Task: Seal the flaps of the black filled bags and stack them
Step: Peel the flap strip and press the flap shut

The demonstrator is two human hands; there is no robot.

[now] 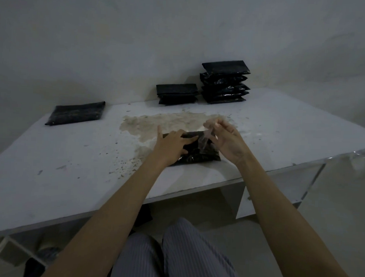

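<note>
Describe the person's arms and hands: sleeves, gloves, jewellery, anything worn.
Both arms are bare from the bottom edge of the picture up to the wrists; no sleeve shows. The left hand and the right hand wear no gloves. No watch, bracelet or ring shows, though the light is dim. Below the arms, the lap is covered by grey trousers with fine stripes.

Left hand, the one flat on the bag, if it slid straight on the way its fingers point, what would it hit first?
Probably the right hand, which pinches the clear flap just past the left hand's fingertips, above the black bag; depth is unclear.
</note>
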